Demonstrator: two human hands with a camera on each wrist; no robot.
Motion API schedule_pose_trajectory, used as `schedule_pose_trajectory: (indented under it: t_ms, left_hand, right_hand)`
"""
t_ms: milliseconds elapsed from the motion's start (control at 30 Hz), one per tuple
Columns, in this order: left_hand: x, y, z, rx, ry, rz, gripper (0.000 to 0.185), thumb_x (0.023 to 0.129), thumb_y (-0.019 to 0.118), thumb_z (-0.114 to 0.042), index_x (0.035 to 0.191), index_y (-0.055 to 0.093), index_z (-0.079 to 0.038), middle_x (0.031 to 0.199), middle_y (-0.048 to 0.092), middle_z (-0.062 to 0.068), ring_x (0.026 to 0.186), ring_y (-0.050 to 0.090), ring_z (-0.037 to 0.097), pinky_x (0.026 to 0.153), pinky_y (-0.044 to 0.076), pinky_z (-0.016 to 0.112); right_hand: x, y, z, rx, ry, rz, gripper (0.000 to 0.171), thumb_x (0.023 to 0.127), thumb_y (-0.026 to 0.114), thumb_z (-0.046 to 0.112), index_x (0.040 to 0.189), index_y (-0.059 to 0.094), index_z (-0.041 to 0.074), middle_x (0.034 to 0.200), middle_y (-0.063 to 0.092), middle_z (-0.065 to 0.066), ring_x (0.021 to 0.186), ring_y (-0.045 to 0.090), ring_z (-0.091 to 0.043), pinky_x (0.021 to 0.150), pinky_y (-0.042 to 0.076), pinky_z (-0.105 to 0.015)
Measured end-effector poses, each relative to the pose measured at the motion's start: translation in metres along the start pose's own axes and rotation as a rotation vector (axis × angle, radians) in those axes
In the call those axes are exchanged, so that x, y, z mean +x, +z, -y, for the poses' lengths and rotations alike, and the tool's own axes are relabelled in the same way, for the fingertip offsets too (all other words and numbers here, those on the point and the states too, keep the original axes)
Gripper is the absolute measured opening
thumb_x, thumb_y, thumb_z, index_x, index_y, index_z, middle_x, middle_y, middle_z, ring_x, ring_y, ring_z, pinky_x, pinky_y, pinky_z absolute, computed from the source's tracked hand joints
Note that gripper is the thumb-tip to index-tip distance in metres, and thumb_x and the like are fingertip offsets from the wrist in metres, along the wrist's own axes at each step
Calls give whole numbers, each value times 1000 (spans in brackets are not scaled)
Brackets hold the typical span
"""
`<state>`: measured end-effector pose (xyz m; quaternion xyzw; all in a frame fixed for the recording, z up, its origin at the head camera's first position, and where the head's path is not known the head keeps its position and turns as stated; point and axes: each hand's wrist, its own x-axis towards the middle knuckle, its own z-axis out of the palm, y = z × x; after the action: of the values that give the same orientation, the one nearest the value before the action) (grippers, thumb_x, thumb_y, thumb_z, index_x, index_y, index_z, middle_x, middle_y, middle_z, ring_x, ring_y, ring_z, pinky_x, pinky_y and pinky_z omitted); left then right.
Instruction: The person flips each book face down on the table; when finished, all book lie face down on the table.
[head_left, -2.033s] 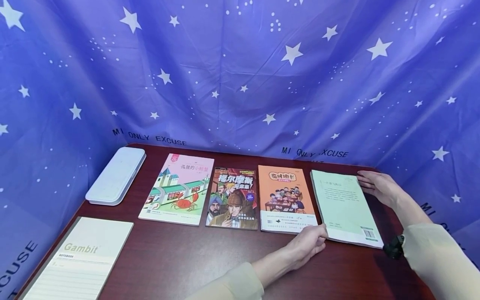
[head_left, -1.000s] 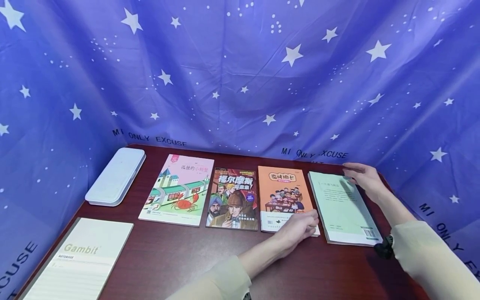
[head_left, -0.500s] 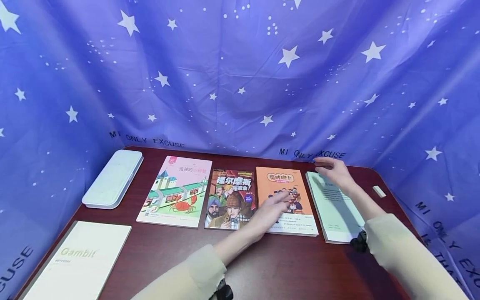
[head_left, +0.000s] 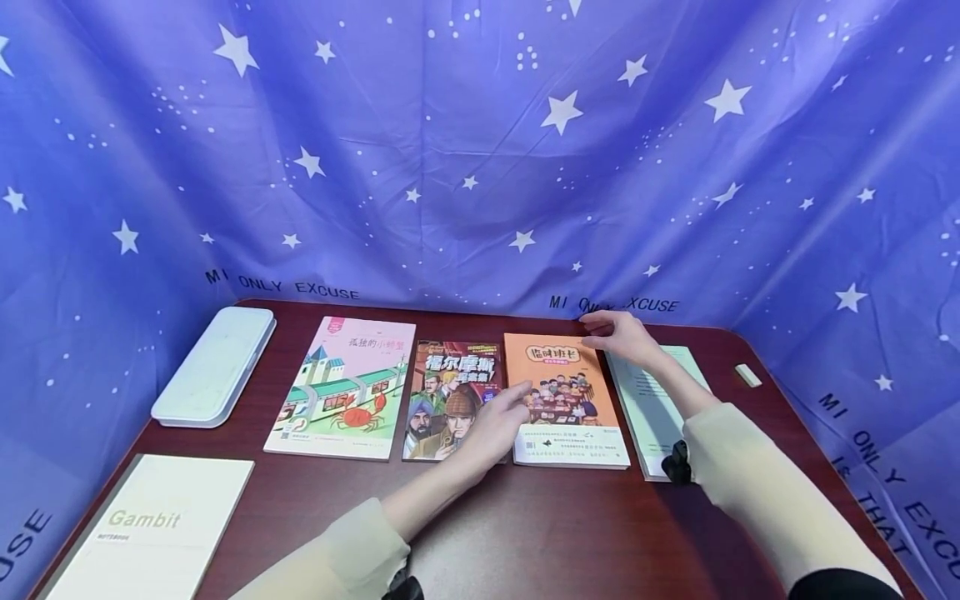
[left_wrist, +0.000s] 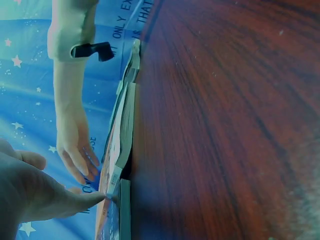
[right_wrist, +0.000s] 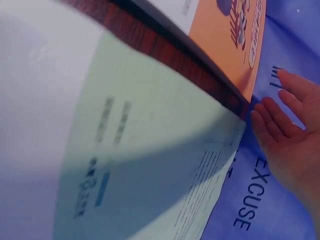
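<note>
Here the row of things on the table (head_left: 525, 533) runs left to right: a pale blue case (head_left: 213, 365) lies at the far left corner, a notebook (head_left: 153, 533) marked Gambit sits at the near left corner, and then four books lie side by side along the middle, covers up as if laid out to be read at a glance. First comes the pink book (head_left: 341, 387) with a crab on its cover, then the detective book (head_left: 450, 392), just beside it. The left hand (head_left: 498, 425) lies over the near right part of the detective book, fingers straight and relaxed, holding nothing; its fingertips (head_left: 522, 390) reach the left edge of the orange book (head_left: 562, 400), and the left wrist view shows a fingertip touching that book's edge (left_wrist: 117, 172). The right hand (head_left: 618, 333) hovers at the orange book's far right corner, fingers straight and spread and gripping nothing; whether it touches the cover cannot be told. Both hands thus flank the orange book, seemingly to square or shift it. The green book (head_left: 652, 400) lies to the right under the right forearm, with a narrow strip of table between the two in the right wrist view. A small pale eraser (head_left: 747, 375) rests near the far right corner. The starred blue cloth (head_left: 480, 150) walls in the table's back and sides.
</note>
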<state>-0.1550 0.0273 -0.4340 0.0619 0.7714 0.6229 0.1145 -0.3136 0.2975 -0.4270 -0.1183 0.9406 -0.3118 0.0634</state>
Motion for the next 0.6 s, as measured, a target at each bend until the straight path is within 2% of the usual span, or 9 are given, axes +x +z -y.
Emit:
schedule_pose_trajectory:
  t_ms: [167,300,400,500,600]
  left_hand:
    - [-6,-3,2,-41,-27,-5,60,92,49,-12,151,48,-2,158,50,13,151,40,34,128,27,56]
    - [-12,-6,3,-123,-69,19,61,92,48,-10,152,46,0,160,46,18,148,43,38,120,40,57]
    - [-16,-8,3,-194,-107,33,64,90,48,-8,153,44,0,161,42,21,145,45,40,112,50,56]
    - [-19,-9,4,-231,-130,41,66,88,47,-7,153,44,0,162,40,23,145,46,42,112,50,57]
    - [-21,-9,5,-248,-141,53,66,89,48,-7,154,43,0,162,39,24,142,48,43,113,50,56]
  right_hand:
    - [4,4,5,-61,-22,70,57,94,75,22,144,57,0,137,65,-23,124,63,-39,104,54,-55]
    - [6,7,8,-143,-16,97,62,91,79,27,143,58,1,137,65,-23,126,61,-40,105,52,-56]
    - [8,10,9,-193,-12,106,62,89,81,30,140,60,0,123,69,-21,109,64,-35,92,55,-47]
    - [10,13,10,-232,-8,118,63,88,82,33,137,62,-1,105,68,-14,90,56,-25,76,46,-37]
    - [11,13,10,-256,1,136,66,86,83,36,137,63,-2,97,62,-11,84,50,-22,72,40,-35]
